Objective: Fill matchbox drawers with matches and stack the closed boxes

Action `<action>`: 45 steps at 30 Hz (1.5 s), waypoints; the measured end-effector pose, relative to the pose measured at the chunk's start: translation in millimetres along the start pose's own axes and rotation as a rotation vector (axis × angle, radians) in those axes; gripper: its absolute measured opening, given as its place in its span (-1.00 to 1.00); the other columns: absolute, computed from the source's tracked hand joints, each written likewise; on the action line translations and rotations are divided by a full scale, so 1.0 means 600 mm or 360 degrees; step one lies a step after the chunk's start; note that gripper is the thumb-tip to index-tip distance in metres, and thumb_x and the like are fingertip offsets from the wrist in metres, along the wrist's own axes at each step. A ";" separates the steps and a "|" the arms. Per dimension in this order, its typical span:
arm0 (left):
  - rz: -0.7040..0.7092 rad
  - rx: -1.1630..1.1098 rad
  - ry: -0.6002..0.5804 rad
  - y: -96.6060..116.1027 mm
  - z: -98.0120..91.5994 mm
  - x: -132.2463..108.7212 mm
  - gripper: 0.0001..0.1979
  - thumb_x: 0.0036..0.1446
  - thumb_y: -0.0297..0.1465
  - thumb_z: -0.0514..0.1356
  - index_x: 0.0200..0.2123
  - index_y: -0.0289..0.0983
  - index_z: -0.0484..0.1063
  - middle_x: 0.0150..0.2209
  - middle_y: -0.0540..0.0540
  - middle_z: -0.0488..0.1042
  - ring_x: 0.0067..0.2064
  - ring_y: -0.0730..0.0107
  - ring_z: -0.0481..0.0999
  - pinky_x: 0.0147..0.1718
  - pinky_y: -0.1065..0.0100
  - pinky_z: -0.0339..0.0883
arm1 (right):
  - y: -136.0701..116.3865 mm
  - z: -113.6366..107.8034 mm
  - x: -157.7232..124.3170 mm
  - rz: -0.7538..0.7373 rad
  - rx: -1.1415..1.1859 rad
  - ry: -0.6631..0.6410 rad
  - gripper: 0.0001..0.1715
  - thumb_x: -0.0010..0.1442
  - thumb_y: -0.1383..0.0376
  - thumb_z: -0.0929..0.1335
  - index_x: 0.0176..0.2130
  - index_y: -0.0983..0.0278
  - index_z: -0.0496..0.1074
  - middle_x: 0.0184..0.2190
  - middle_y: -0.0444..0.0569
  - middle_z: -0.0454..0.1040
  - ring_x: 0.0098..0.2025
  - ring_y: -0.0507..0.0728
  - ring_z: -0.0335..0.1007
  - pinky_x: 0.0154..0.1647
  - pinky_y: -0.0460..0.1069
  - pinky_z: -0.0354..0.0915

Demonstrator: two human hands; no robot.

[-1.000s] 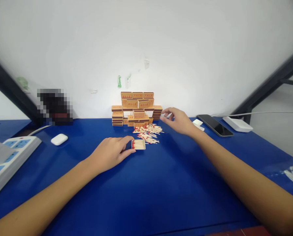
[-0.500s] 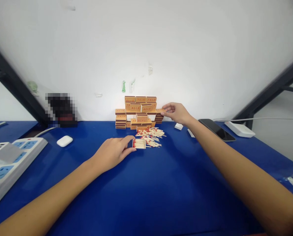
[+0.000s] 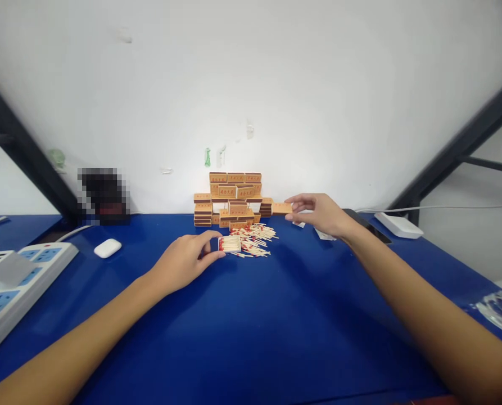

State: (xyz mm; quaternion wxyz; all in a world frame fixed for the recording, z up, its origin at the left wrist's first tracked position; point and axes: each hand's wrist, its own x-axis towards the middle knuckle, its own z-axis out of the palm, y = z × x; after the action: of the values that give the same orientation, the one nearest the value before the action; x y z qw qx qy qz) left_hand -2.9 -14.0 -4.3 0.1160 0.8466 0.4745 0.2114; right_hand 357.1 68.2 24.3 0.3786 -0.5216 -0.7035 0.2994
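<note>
Between thumb and fingers my left hand (image 3: 186, 260) grips a white matchbox tray (image 3: 230, 244) filled with red-tipped matches. Beside it, a loose pile of matches (image 3: 259, 239) lies on the blue table (image 3: 251, 332). My right hand (image 3: 320, 214) pinches the right end of an orange matchbox cover (image 3: 281, 208), lifted off the tabletop near the stack. Behind the pile, against the wall, stands a stepped structure of stacked matchboxes (image 3: 235, 191). Whether the held cover touches its right column, I cannot tell.
Small white pieces (image 3: 325, 234) and a partly hidden dark phone (image 3: 371, 228) lie by my right forearm. Farther right is a white box (image 3: 399, 225). At left are a white earbud case (image 3: 108, 248) and a large power strip (image 3: 27, 275). Black metal legs (image 3: 457, 143) flank the table.
My right hand has moved off the structure's right column, drawing away to the right with a matchbox cover. My left hand keeps hold of the tray. The whole view has shifted slightly.
</note>
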 end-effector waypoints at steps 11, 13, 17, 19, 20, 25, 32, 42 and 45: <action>-0.0021 -0.0241 0.0019 0.009 0.015 0.002 -0.65 0.36 -0.16 0.26 0.11 -0.17 0.49 -0.18 -0.04 0.66 -0.27 0.34 0.62 -0.32 0.34 0.46 | -0.025 0.105 -0.111 -0.0341 -0.0001 -0.0260 -0.49 0.16 0.19 0.55 0.09 0.19 0.57 -0.05 0.04 0.63 -0.18 0.14 0.53 -0.31 0.03 0.47; -0.0021 -0.0247 0.0025 0.010 0.016 0.001 -0.64 0.35 -0.13 0.26 0.11 -0.16 0.50 -0.15 -0.05 0.66 -0.25 0.32 0.63 -0.33 0.35 0.47 | -0.026 0.103 -0.112 -0.0344 -0.0021 -0.0256 -0.52 0.17 0.20 0.55 0.09 0.18 0.58 -0.07 0.01 0.63 -0.22 0.12 0.52 -0.32 0.02 0.45; -0.0026 -0.0249 0.0038 0.012 0.021 -0.001 -0.64 0.35 -0.12 0.26 0.13 -0.12 0.49 -0.13 -0.02 0.67 -0.23 0.33 0.64 -0.32 0.34 0.47 | -0.028 0.099 -0.116 -0.0309 0.0017 -0.0284 -0.52 0.16 0.19 0.57 0.06 0.17 0.58 -0.08 -0.01 0.62 -0.22 0.11 0.52 -0.32 0.02 0.44; -0.0023 -0.0237 0.0043 0.012 0.023 -0.001 -0.63 0.36 -0.13 0.26 0.14 -0.12 0.49 -0.12 -0.02 0.67 -0.25 0.33 0.64 -0.31 0.34 0.47 | -0.027 0.100 -0.118 -0.0284 0.0045 -0.0319 -0.51 0.15 0.18 0.57 0.07 0.18 0.58 -0.16 -0.03 0.62 -0.24 0.12 0.52 -0.30 0.03 0.45; -0.0022 -0.0237 0.0045 0.012 0.025 -0.001 -0.63 0.36 -0.13 0.26 0.14 -0.12 0.49 -0.11 -0.01 0.68 -0.25 0.33 0.64 -0.31 0.33 0.47 | -0.026 0.102 -0.119 -0.0272 0.0053 -0.0334 -0.51 0.16 0.18 0.57 0.07 0.18 0.58 -0.19 -0.04 0.61 -0.25 0.11 0.51 -0.29 0.04 0.46; -0.0062 -0.0358 0.0049 0.014 0.024 0.001 -0.65 0.32 -0.13 0.30 0.09 -0.12 0.52 -0.13 0.01 0.70 -0.20 0.31 0.67 -0.26 0.33 0.47 | -0.018 0.106 -0.118 -0.0228 0.0120 -0.0330 -0.50 0.13 0.13 0.59 0.04 0.19 0.58 -0.11 -0.01 0.61 -0.24 0.11 0.51 -0.29 0.04 0.46; -0.0186 -0.0571 0.0080 0.021 0.019 0.005 -0.64 0.26 -0.13 0.34 0.06 -0.13 0.53 -0.12 0.00 0.71 -0.13 0.25 0.70 -0.20 0.30 0.51 | -0.010 0.109 -0.114 -0.0154 0.0223 -0.0311 -0.47 0.08 0.14 0.61 0.03 0.17 0.58 -0.09 -0.01 0.60 -0.28 0.08 0.49 -0.34 0.02 0.45; -0.0217 -0.0663 0.0117 0.025 0.017 0.003 -0.58 0.20 -0.08 0.37 0.04 -0.15 0.56 -0.14 -0.04 0.72 -0.17 0.21 0.71 -0.20 0.26 0.54 | -0.021 0.109 -0.122 -0.0214 0.0296 -0.0277 -0.46 0.04 0.15 0.64 0.01 0.18 0.60 -0.18 -0.04 0.62 -0.31 0.07 0.49 -0.34 0.00 0.45; -0.0207 -0.0653 0.0102 0.027 0.017 0.001 -0.57 0.20 -0.08 0.38 0.06 -0.13 0.58 -0.13 -0.03 0.72 -0.16 0.21 0.71 -0.20 0.26 0.54 | -0.022 0.112 -0.126 -0.0283 0.0240 -0.0256 -0.45 0.06 0.11 0.63 0.04 0.15 0.63 -0.24 -0.06 0.62 -0.30 0.09 0.49 -0.32 0.02 0.45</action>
State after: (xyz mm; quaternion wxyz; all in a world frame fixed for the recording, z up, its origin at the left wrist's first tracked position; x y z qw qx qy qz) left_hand 14.3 -22.1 -6.8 0.2841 0.7656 0.4788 0.3224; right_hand 306.3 -10.2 -17.5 0.3842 -0.4016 -0.7506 0.3574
